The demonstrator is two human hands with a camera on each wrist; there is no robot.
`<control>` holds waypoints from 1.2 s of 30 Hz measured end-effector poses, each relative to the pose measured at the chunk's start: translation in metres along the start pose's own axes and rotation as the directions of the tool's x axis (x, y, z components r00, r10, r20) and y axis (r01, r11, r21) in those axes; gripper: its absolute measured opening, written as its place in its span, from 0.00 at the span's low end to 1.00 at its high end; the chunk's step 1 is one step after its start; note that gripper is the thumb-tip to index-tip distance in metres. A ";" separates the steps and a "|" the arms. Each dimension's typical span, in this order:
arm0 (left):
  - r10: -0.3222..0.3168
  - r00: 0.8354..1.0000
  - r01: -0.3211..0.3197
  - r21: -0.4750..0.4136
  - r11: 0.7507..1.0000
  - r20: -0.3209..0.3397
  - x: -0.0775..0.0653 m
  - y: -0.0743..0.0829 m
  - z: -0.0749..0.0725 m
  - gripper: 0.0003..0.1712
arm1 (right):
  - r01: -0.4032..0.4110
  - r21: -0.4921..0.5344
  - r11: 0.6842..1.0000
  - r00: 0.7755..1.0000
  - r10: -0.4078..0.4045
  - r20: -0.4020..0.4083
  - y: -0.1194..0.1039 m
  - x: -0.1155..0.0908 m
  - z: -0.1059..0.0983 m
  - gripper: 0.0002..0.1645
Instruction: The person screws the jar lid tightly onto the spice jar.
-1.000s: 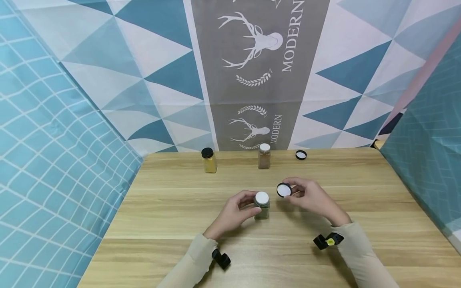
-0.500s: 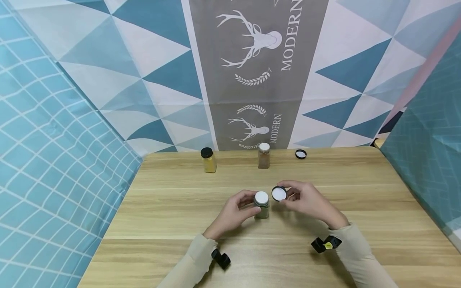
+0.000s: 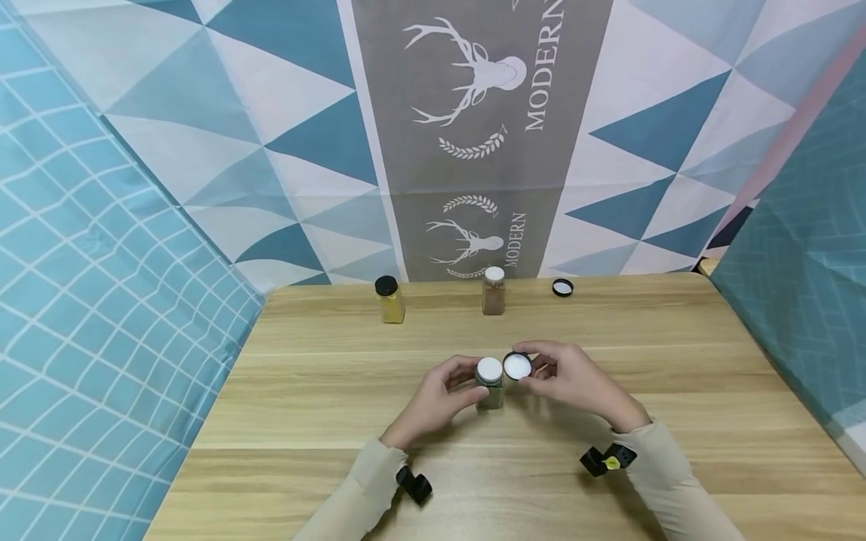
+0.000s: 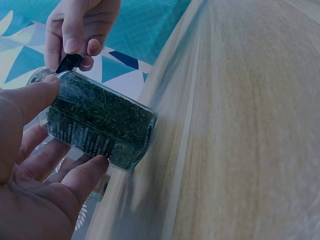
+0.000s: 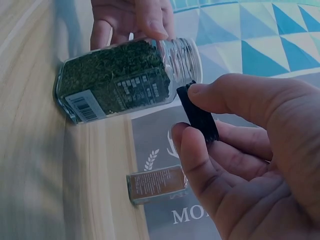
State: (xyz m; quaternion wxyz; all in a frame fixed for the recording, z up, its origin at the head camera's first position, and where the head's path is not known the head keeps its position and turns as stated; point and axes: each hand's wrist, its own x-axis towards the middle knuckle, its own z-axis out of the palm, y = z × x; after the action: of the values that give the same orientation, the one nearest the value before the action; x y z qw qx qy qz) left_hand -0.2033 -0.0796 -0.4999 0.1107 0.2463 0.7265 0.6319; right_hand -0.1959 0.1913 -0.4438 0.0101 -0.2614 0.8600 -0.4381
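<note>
A square glass spice jar (image 3: 491, 392) of dried green herbs stands on the wooden table, its black cap off and a white top showing on its mouth. My left hand (image 3: 440, 397) grips it from the left, thumb near the neck and fingers round the far side, as the left wrist view shows on the jar (image 4: 100, 120). Between thumb and fingers, my right hand (image 3: 571, 379) pinches a black screw cap (image 3: 517, 366), its white inside turned up toward the head camera. In the right wrist view the cap (image 5: 197, 114) is beside the jar's threaded neck, at its rim.
Toward the back of the table (image 3: 325, 391) stand a yellow spice jar (image 3: 392, 306) with a black cap and a brown spice jar (image 3: 494, 297) with a white top. A loose black cap (image 3: 562, 288) lies at the back right. Patterned cloths hang behind and at both sides.
My right hand has brought the cap leftward and slightly down, from a gap away to right beside the jar's mouth. The left hand and the jar have stayed in place.
</note>
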 end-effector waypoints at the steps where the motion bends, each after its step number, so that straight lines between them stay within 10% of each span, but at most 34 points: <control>1: 0.002 1.000 -0.002 -0.001 1.000 -0.001 0.000 0.000 0.000 0.24 | 0.005 -0.002 1.000 1.000 -0.005 0.001 -0.001 0.000 0.000 0.29; 36: 0.005 1.000 -0.005 0.019 1.000 -0.004 0.000 0.000 0.000 0.25 | 0.101 0.141 0.985 0.991 -0.088 -0.101 -0.008 0.005 0.010 0.26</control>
State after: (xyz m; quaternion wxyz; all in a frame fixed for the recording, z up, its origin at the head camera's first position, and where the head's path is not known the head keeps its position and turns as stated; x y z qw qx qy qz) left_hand -0.2033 -0.0792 -0.4998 0.1052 0.2480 0.7321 0.6257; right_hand -0.1940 0.1778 -0.4424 -0.0323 -0.2795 0.8120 -0.5114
